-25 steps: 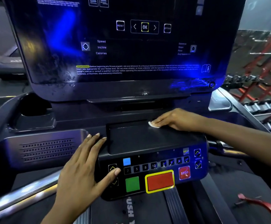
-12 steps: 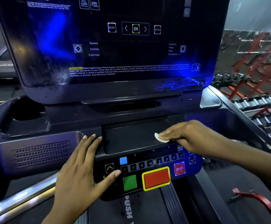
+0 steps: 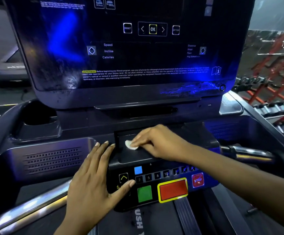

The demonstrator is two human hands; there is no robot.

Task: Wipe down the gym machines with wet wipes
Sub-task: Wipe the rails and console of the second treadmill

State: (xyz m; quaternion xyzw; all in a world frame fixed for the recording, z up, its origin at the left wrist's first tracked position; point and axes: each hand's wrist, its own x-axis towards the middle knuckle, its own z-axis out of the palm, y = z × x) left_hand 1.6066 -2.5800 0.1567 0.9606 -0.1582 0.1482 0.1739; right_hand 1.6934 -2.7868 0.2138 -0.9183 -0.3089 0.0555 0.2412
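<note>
Nearest us, the left grip point(image 3: 93, 180) stays flat and released on the left edge of the treadmill keypad point(image 3: 163, 185), thumb beside the arrow button, bracing and holding nothing. Just beyond, the right grip point(image 3: 156, 143) presses the wet wipe point(image 3: 131, 145) onto the recessed tray point(image 3: 137, 156) above the keypad. Its fingers are stretched over the wad, not curled round it. What has changed: the wipe has slid from the tray's back right to its left side, so we judge one pass across the tray nearly done. The keypad buttons still look untouched. Farther back, the display console point(image 3: 137, 48) shows smears low at left and right, probably still to do. The dumbbell rack point(image 3: 273, 107) sits far right.
</note>
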